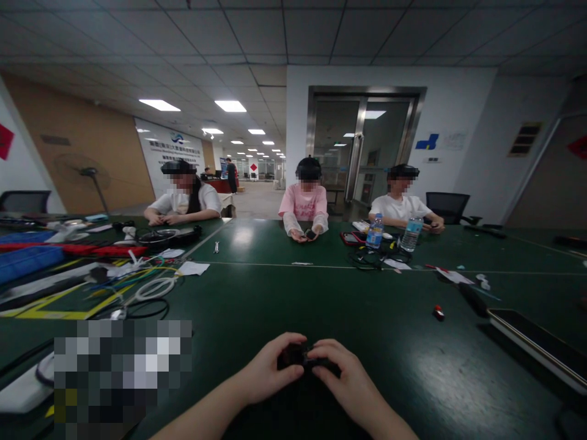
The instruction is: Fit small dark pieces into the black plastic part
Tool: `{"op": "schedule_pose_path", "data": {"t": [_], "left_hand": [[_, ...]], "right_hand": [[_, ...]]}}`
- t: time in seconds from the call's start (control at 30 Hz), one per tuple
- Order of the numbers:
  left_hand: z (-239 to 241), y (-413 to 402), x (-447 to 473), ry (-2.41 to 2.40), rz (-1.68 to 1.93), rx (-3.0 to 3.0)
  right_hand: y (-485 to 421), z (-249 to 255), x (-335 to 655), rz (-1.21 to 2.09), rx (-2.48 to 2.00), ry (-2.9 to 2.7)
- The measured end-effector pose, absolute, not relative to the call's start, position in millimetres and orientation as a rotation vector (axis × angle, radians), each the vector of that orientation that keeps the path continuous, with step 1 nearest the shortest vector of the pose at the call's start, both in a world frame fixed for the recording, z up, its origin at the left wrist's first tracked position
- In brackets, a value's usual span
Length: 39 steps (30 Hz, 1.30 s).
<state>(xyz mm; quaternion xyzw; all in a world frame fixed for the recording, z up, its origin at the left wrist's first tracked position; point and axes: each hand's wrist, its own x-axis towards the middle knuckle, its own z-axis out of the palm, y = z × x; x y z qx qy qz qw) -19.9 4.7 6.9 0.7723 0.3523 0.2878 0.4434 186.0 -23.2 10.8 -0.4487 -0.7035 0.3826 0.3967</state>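
Observation:
Both my hands are closed round a small black object (pixel 302 355) low over the green table, near its front edge. My left hand (pixel 270 368) grips its left end between thumb and fingers. On the right end, the thumb and curled fingers of my right hand (pixel 343 374) close in from the other side. The fingers cover much of the object, and it is too dark to tell its kind. Off to the right lies a small red and black piece (pixel 439 313), apart from my hands.
Cables (pixel 156 288), blue trays (pixel 27 264) and tools crowd the left side of the green table (pixel 257 299). Two water bottles (pixel 375 231) stand at the far right. A flat black device (pixel 541 345) lies at the right. Several people sit across the table.

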Motion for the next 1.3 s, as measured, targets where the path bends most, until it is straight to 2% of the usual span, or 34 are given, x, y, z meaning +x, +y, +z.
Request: {"op": "schedule_pose_path", "data": {"t": [1.3], "left_hand": [[1.1, 9.0, -19.5, 0.789, 0.772, 2.003]], "right_hand": [[-22.3, 8.7, 186.3, 0.832, -1.2, -1.876]]}}
